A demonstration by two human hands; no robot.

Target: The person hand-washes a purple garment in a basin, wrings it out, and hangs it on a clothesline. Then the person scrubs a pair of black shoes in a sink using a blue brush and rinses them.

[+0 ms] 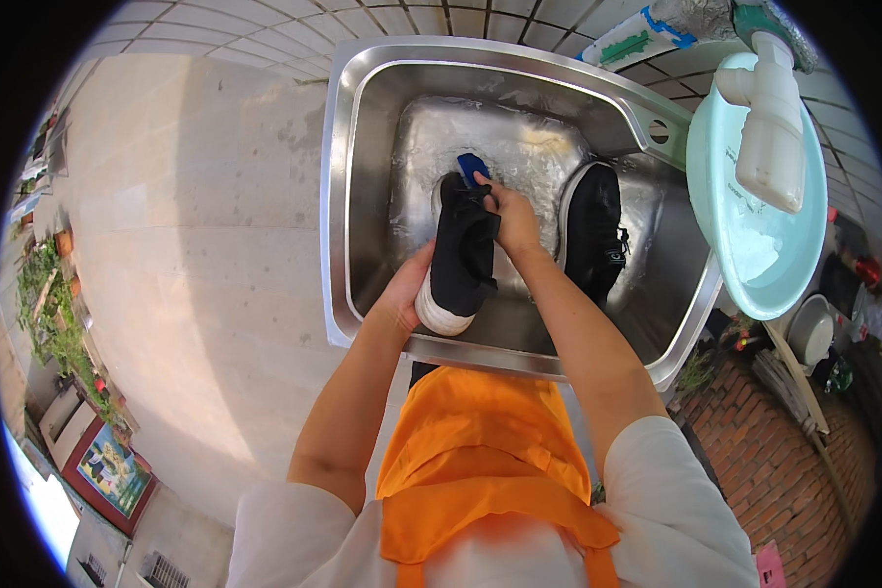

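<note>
A black shoe with a white sole (464,257) is held over the stainless steel sink (382,147), its heel towards me. My left hand (410,283) grips it by the sole on the left side. In my right hand (513,219) is a blue brush (472,167), partly hidden by the fingers and the shoe's toe. The brush lies close against the toe end; its bristles cannot be made out. To the right, a second black shoe (592,228) rests in the sink, its toe pointing away from me. The sink floor around both shoes looks wet.
A light-blue plastic basin (764,272) stands tilted at the sink's right rim, beneath a white plastic pipe fitting (772,140). A tiled wall (441,18) runs behind the sink. Concrete ground (242,206) lies to the left, and brick paving (764,441) to the lower right.
</note>
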